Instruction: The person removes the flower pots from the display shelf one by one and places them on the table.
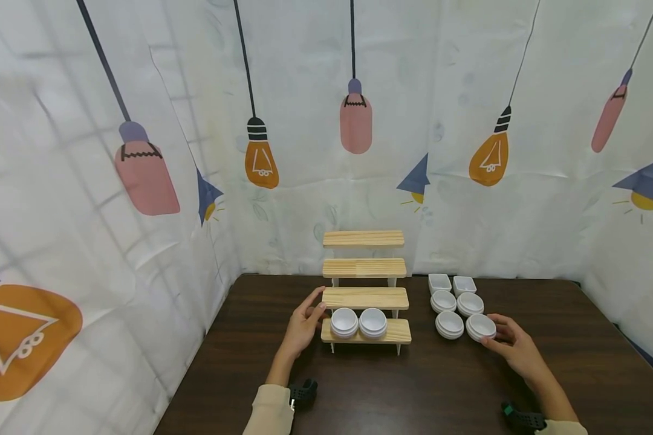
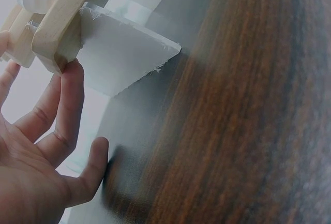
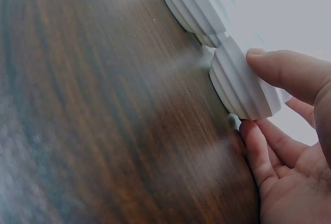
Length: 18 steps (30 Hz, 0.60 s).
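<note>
Hands at work on a dark wooden bench (image 1: 392, 386): the left hand (image 1: 303, 326) rests with relaxed, straight fingers (image 2: 66, 105) against the left end of a four-step wooden rack (image 1: 366, 297), one fingertip touching the edge of a step, gripping nothing. The right hand (image 1: 514, 347) pinches the near-right stack of white ribbed bowls (image 1: 480, 327), thumb on one side of the rim and fingers (image 3: 261, 149) curled under the other; the right wrist view shows this stack tilted up off the wood, just beside its neighbour (image 3: 194, 6). That stack belongs to a cluster to the right of the rack: two round stacks in front (image 1: 449, 324), two more behind (image 1: 443, 300), and two square white dishes (image 1: 439, 282) at the back, all close together. On the rack's lowest step sit two further stacks of white bowls (image 1: 358, 322), side by side toward its left end; the three upper steps (image 1: 364, 267) are bare wood. A black band (image 1: 303, 391) shows at the left wrist and a black-and-green one (image 1: 522, 417) at the right. Behind the bench hangs a white cloth (image 1: 305, 181) printed with coloured light bulbs.
</note>
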Tool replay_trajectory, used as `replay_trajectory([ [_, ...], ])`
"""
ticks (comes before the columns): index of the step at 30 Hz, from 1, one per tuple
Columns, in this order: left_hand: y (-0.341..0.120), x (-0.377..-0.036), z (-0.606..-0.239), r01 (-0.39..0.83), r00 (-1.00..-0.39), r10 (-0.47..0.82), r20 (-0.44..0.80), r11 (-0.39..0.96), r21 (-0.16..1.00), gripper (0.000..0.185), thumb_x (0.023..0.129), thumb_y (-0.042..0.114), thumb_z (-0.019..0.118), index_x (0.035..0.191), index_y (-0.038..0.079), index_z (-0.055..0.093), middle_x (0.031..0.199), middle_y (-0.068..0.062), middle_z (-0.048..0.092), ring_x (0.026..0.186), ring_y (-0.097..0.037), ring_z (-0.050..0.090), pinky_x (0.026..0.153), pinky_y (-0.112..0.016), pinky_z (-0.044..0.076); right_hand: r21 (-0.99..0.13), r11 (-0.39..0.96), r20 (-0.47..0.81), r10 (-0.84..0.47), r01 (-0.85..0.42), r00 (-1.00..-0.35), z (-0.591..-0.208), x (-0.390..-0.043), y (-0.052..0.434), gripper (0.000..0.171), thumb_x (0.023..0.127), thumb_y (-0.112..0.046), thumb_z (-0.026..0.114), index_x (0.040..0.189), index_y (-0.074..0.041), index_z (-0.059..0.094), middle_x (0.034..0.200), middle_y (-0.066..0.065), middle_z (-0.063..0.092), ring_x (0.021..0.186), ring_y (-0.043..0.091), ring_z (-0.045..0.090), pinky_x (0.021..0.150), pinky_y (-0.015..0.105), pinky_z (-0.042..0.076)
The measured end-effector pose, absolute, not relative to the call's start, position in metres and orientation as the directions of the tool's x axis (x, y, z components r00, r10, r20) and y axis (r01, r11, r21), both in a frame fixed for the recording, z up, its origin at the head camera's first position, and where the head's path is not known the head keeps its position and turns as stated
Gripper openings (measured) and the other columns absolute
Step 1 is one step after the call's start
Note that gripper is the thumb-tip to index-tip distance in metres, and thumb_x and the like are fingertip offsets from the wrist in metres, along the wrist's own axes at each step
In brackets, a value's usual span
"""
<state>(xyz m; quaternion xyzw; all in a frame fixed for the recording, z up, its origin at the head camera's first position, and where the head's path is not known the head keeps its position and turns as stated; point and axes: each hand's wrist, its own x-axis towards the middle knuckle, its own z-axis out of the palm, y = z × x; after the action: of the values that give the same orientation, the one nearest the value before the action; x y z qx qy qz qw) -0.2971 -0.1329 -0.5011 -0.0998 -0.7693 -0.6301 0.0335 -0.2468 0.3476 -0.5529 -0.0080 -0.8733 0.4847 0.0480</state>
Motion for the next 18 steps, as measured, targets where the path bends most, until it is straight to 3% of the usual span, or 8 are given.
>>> replay_trajectory([
  [4, -0.1335, -0.2971, -0.5009, 0.189, -0.979, 0.113, 0.17, 0.192, 0.963, 0.046, 0.105, 0.016, 0.058, 0.15, 0.017, 0.053, 0.092, -0.022, 0.074, 0.083, -0.02, 0.07, 0.077, -0.049, 0.061, -0.848, 0.529, 0.068, 0.065, -0.023, -0.996, -0.5534, -0.247, 0.3473, 0.068, 0.096, -0.027, 0.074, 0.15, -0.002, 0.041, 0.14, 0.033, 0.056, 0.095, -0.012, 0.052, 0.075, 0.021, 0.051],
  [8, -0.1337, -0.2973, -0.5012, 0.188, -0.979, 0.113, 0.169, 0.189, 0.964, 0.046, 0.105, 0.016, 0.058, 0.151, 0.017, 0.052, 0.089, -0.019, 0.074, 0.079, -0.025, 0.069, 0.076, -0.049, 0.061, -0.848, 0.53, 0.064, 0.065, -0.02, -0.996, -0.5534, -0.2471, 0.3473, 0.067, 0.096, -0.027, 0.073, 0.15, -0.003, 0.041, 0.14, 0.033, 0.056, 0.095, -0.013, 0.052, 0.075, 0.021, 0.051],
  [14, -0.1333, -0.2978, -0.5017, 0.188, -0.978, 0.118, 0.169, 0.172, 0.967, 0.046, 0.106, 0.015, 0.057, 0.151, 0.016, 0.051, 0.091, -0.023, 0.073, 0.082, -0.029, 0.071, 0.07, -0.03, 0.059, -0.849, 0.528, 0.071, 0.069, -0.025, -0.995, -0.5542, -0.2479, 0.3475, 0.067, 0.096, -0.027, 0.074, 0.149, -0.002, 0.041, 0.14, 0.034, 0.056, 0.094, -0.013, 0.052, 0.075, 0.02, 0.051],
  [18, -0.133, -0.2975, -0.501, 0.186, -0.979, 0.118, 0.167, 0.178, 0.966, 0.046, 0.106, 0.015, 0.057, 0.151, 0.016, 0.051, 0.092, -0.024, 0.073, 0.082, -0.027, 0.07, 0.07, -0.03, 0.059, -0.85, 0.526, 0.073, 0.075, -0.022, -0.995, -0.5545, -0.2475, 0.3469, 0.066, 0.096, -0.026, 0.074, 0.149, -0.003, 0.042, 0.139, 0.034, 0.056, 0.094, -0.014, 0.052, 0.075, 0.02, 0.051],
])
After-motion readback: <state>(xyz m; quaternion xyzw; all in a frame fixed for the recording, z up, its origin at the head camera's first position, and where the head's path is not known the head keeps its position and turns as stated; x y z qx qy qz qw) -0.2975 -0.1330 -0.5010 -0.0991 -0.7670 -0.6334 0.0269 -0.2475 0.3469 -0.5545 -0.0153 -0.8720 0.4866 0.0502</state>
